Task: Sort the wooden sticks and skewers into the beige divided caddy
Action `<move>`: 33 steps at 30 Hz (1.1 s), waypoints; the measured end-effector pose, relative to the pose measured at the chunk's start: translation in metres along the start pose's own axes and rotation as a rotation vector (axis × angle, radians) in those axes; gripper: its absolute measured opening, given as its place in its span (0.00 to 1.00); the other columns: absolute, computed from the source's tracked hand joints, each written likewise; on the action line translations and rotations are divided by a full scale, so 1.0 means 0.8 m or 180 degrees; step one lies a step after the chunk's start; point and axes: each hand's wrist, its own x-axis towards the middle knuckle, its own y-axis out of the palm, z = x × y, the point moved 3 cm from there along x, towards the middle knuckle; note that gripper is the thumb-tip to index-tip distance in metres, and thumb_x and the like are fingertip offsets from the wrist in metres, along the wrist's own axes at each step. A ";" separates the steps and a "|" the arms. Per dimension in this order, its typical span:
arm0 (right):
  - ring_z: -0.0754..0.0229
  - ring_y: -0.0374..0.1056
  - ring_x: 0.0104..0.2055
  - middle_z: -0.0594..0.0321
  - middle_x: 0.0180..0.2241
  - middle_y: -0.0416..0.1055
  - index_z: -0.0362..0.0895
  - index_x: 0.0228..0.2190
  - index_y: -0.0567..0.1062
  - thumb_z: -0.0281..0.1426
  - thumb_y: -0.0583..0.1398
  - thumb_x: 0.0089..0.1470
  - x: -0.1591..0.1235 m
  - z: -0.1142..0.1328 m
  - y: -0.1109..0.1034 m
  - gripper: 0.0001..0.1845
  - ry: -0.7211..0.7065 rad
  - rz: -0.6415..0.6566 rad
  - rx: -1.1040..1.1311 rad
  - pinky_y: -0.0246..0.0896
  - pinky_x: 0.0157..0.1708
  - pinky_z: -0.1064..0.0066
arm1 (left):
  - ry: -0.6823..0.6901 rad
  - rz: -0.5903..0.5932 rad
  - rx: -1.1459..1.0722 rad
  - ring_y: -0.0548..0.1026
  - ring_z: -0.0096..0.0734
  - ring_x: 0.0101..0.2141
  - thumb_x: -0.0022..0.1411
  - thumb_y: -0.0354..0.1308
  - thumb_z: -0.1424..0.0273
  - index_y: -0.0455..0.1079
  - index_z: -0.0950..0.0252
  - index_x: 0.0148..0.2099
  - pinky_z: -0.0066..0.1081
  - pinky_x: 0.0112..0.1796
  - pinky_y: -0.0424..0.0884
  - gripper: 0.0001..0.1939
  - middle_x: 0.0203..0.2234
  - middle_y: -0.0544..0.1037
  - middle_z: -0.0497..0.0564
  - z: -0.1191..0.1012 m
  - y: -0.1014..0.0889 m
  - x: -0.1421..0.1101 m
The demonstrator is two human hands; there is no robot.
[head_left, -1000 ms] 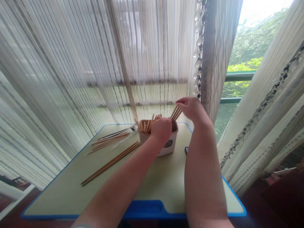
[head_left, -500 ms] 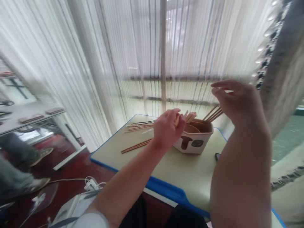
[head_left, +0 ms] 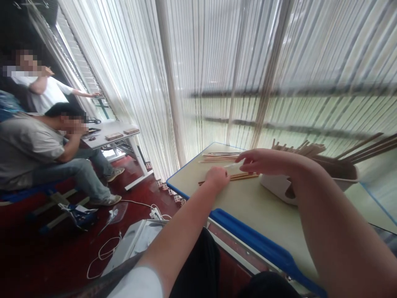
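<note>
My left hand (head_left: 218, 179) is on the table with its fingers curled round brown chopsticks (head_left: 243, 176), whose ends stick out on both sides. Just to its right, my right hand (head_left: 257, 161) hovers palm down, fingers bent and apart, with nothing seen in them. Behind both hands lie paler chopsticks (head_left: 218, 158) and a dark thin one. Something clear, perhaps plastic, shows between the hands, too blurred to name. A white holder (head_left: 276, 188) with a brown inside stands partly behind my right forearm. Light wooden sticks (head_left: 310, 148) and longer brown chopsticks (head_left: 369, 151) stand in it.
The pale table (head_left: 260, 215) has a blue edge, and a sheer curtain (head_left: 204, 62) hangs behind it. At left, one person (head_left: 27, 140) sits and another (head_left: 46, 91) stands by a white table (head_left: 105, 142). A white cable (head_left: 107, 248) runs over the red floor.
My left hand has moved from beside the holder's light sticks down to the brown chopsticks. My right hand has come down and left from above the holder. The view has swung left.
</note>
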 end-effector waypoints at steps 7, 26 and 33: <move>0.59 0.71 0.25 0.60 0.28 0.76 0.48 0.45 0.74 0.42 0.63 0.43 0.000 -0.015 -0.005 0.26 0.0181 0.0148 0.0072 0.63 0.24 0.71 | 0.0066 0.0001 0.0065 0.73 0.37 0.39 0.62 0.47 0.66 0.72 0.67 0.38 0.34 0.41 0.69 0.14 0.37 0.75 0.57 -0.006 0.009 0.002; 0.58 0.72 0.26 0.50 0.33 0.76 0.40 0.34 0.74 0.50 0.58 0.50 0.008 -0.024 -0.026 0.25 0.0526 -0.0723 0.0949 0.68 0.22 0.68 | 0.0608 -0.2770 -0.1856 0.69 0.32 0.41 0.65 0.48 0.71 0.63 0.65 0.40 0.35 0.43 0.68 0.05 0.37 0.70 0.54 -0.011 -0.030 -0.014; 0.63 0.69 0.22 0.57 0.26 0.74 0.41 0.29 0.72 0.40 0.62 0.50 -0.001 0.003 -0.033 0.13 -0.0261 -0.1498 0.1826 0.64 0.18 0.72 | 0.0728 -0.2775 -0.1834 0.71 0.31 0.41 0.65 0.49 0.70 0.66 0.65 0.42 0.32 0.42 0.69 0.07 0.38 0.72 0.54 -0.012 -0.029 -0.017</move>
